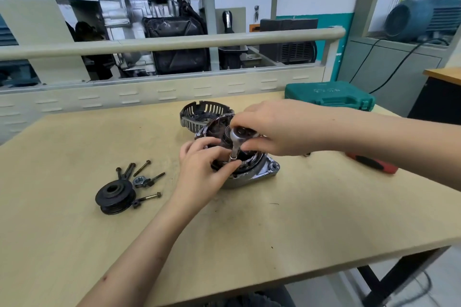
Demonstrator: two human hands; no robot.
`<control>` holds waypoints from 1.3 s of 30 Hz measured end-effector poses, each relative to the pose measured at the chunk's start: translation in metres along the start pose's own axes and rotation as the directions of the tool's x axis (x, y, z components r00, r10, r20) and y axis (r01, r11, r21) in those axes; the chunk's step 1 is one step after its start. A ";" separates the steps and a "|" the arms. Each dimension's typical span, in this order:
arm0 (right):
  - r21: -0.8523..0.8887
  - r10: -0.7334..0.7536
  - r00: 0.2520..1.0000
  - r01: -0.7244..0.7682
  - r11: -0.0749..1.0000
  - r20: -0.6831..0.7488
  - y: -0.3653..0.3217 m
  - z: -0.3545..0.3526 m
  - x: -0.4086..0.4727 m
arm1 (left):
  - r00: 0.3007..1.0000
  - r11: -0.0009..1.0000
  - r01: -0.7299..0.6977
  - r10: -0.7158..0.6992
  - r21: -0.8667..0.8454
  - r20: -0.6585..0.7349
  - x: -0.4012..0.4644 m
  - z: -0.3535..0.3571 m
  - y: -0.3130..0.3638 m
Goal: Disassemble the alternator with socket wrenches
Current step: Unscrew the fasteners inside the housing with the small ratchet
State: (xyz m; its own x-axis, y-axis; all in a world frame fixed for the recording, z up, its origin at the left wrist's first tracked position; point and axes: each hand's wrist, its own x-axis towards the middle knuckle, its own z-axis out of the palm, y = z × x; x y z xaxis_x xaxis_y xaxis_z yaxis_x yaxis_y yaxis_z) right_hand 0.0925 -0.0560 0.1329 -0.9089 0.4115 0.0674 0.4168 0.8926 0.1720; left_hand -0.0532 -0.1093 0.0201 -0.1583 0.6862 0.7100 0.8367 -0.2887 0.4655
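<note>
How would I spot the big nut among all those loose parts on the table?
Start at the pale wooden table and look left of the two hands to the loose parts beside the black grooved pulley. The nut lies just above and right of the pulley, among the long bolts. It alone is short, six-sided and silvery, with a hole through it.

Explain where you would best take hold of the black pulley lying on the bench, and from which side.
Grip the pulley across its grooved outer rim, coming straight down from above. It lies flat on the bench with its bore facing up, so the rim is the reachable part. Place fingers front and back or on its left, probably, since bolts and a nut crowd its right and rear.
</note>
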 end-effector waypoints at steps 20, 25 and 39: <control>0.042 0.082 0.992 -0.079 0.996 -0.093 -0.012 0.002 -0.001 | 0.997 0.980 -0.012 0.026 0.198 -0.068 -0.001 0.002 0.004; 0.113 0.198 0.965 -0.180 0.977 -0.171 -0.014 0.009 -0.005 | 0.995 0.948 -0.040 0.067 0.317 -0.077 -0.016 0.005 0.001; 0.341 0.225 0.945 -0.136 0.930 -0.238 0.002 0.004 -0.022 | 0.997 0.886 0.039 -0.066 0.462 0.044 -0.029 0.023 -0.013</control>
State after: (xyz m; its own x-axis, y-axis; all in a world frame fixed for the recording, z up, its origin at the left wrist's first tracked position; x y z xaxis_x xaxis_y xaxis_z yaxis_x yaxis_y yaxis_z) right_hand 0.1130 -0.0624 0.1274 -0.7675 0.5458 0.3362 0.5148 0.8373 -0.1842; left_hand -0.0474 -0.1101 -0.0186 -0.1903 0.7324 0.6537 0.9775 0.0793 0.1957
